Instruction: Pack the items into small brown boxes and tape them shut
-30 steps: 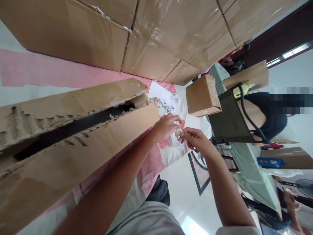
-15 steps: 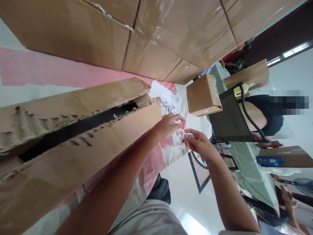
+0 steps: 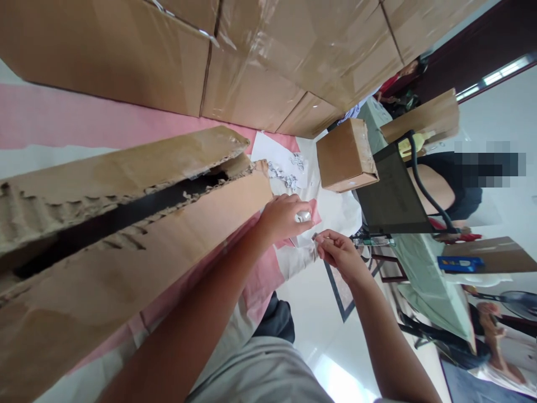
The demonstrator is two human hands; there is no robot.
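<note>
My left hand (image 3: 285, 218) is curled at the table's edge, thumb and fingers bent around a small shiny, whitish piece (image 3: 303, 215) that looks like clear plastic. A short gap to its right separates it from my right hand (image 3: 339, 252). The right thumb and forefinger pinch a tiny greyish piece (image 3: 315, 237), too small to name. Beyond my left hand, a white sheet of paper (image 3: 267, 148) lies on the cloth with several small silvery-grey pieces (image 3: 290, 180) scattered on it.
A long cardboard box (image 3: 201, 224) with a torn slot lies left of my hands. Taped cartons (image 3: 251, 89) stand behind it. A smaller carton (image 3: 342, 157) sits ahead on the pink and white cloth (image 3: 260, 280). At right are a chair (image 3: 398, 196) and a seated person.
My hands have drawn apart; the shiny piece that was between them stays at my left hand. My right hand has shifted slightly down, pinching the tiny piece. The view has shifted a little.
</note>
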